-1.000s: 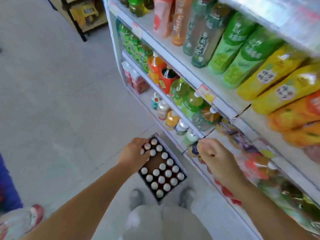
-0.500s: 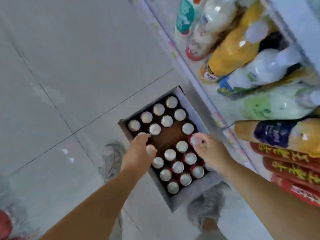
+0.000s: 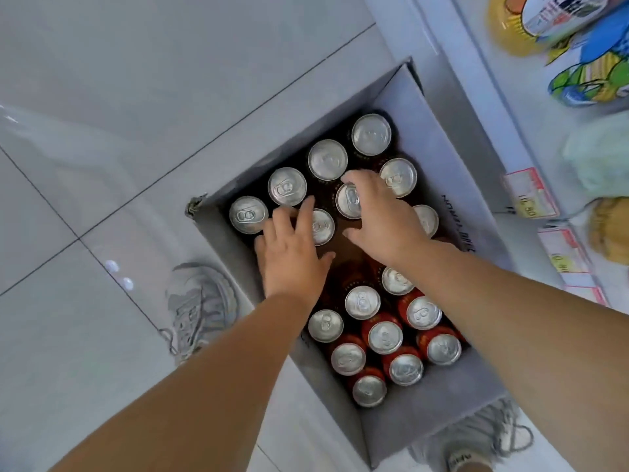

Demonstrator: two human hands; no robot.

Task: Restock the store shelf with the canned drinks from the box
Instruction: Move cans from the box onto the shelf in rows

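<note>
Over the box (image 3: 429, 124), the left hand (image 3: 292, 258) lay spread with fingers (image 3: 306, 208) on a can (image 3: 324, 230), while the right hand (image 3: 386, 216) curled round the next can (image 3: 348, 201).

from my end i see both arms bare from the bottom of the frame right out to the wrists, and the left hand (image 3: 292, 257) and right hand (image 3: 384, 216) are bare as well. the only clothing in shot is on the feet: a pair of pale grey mesh trainers. the left shoe (image 3: 200, 301) has chunky layered panels and loose grey laces trailing off its side. the right shoe (image 3: 476, 441) shows the same knit and laces, plus a light tongue tab with small dark lettering i can't read.
</note>
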